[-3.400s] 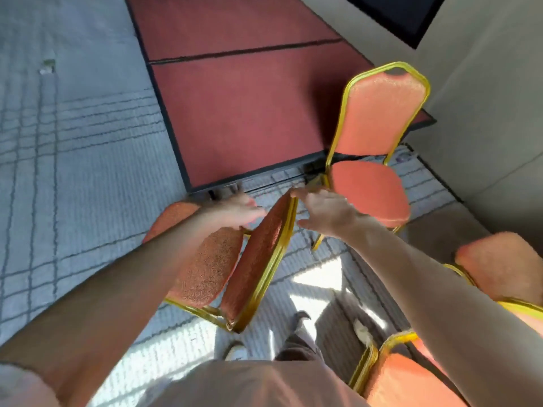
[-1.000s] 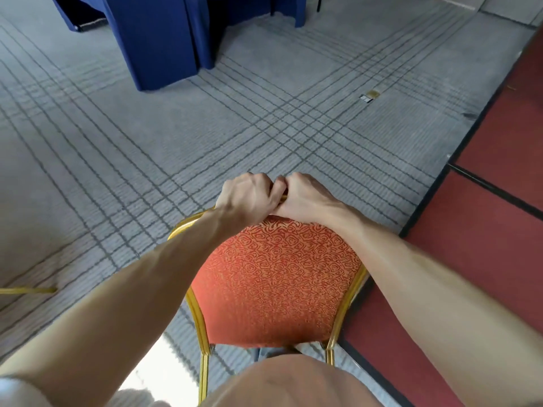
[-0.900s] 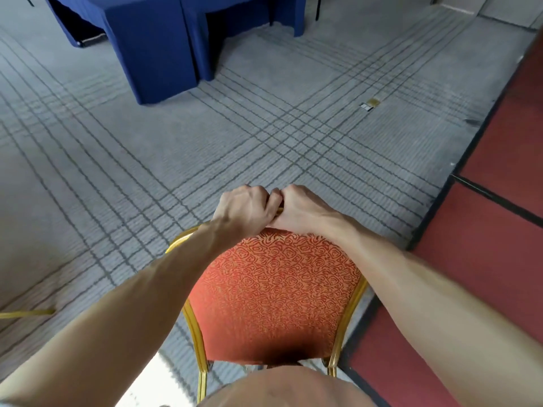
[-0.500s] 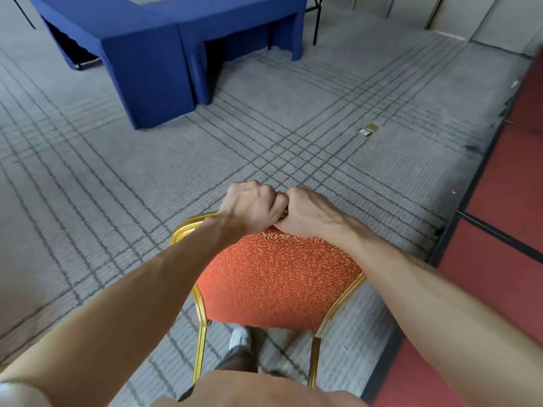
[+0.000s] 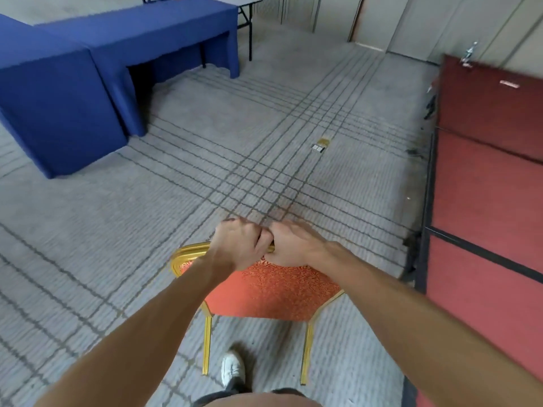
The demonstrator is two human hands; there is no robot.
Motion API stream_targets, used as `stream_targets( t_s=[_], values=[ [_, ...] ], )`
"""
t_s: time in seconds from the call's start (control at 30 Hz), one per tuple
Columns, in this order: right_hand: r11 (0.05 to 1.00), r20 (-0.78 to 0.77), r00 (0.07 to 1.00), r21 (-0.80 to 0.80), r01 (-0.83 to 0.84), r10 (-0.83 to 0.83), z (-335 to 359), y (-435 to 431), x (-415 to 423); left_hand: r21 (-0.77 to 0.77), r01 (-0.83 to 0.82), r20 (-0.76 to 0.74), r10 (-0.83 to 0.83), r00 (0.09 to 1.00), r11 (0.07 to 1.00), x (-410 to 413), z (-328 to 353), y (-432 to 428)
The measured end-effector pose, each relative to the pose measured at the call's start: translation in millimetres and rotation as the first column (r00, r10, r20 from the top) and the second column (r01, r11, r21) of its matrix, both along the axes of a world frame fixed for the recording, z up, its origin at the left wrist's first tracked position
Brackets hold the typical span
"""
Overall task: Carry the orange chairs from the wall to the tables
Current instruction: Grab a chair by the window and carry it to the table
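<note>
I hold an orange chair (image 5: 270, 292) with a gold metal frame in front of me, its patterned backrest facing me and two gold legs hanging down below it. My left hand (image 5: 239, 245) and my right hand (image 5: 293, 245) are side by side, both closed over the top rail of the backrest. The seat is hidden behind the backrest. Two tables draped in blue cloth (image 5: 97, 63) stand at the upper left, a few steps across the carpet.
Grey carpet with dark grid lines stretches ahead. A raised red platform (image 5: 487, 201) with a black edge runs along the right side. A small card and gold scrap (image 5: 320, 145) lie on the floor. Beige wall panels (image 5: 411, 22) close the far side. My white shoe (image 5: 232, 368) shows below.
I have turned away from the chairs by the wall and carried this chair forward; the blue tables and the far wall have come into fuller view. Both hands keep the same grip.
</note>
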State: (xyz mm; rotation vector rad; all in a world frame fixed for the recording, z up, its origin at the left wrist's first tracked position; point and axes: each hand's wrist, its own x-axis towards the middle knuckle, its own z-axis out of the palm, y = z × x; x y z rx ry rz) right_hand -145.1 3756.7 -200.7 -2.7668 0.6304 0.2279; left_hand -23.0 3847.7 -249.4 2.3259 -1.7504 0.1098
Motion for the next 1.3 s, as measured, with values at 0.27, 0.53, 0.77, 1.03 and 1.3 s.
stream_targets(
  t_s=[0.27,0.53,0.77,1.03,1.3],
  values=[
    [0.981,0.021,0.99,-0.128,0.143,-0.142,4.7,-84.5,46.4,-0.099,0.117,-0.009,-0.118,0.993,0.988,47.7,14.7,-90.6],
    [0.935,0.189,0.92,-0.021,0.354,-0.344,-8.7,-159.2,77.2,-0.008,0.113,-0.018,-0.113,0.993,0.994,88.2,23.0,-177.2],
    [0.928,0.21,0.906,0.019,0.372,-0.368,-12.4,-257.5,124.1,-0.053,0.228,0.213,-0.212,0.954,0.972,134.0,17.9,-272.5],
    [0.912,0.163,0.897,0.076,0.403,-0.41,-23.3,-398.9,190.4,-0.063,0.167,0.149,-0.156,0.977,0.984,193.2,7.9,-418.9],
    [0.943,0.064,0.949,0.153,0.296,-0.309,-13.6,-518.3,239.6,0.052,0.202,0.137,-0.207,0.969,0.978,244.1,10.2,-532.6]
  ],
)
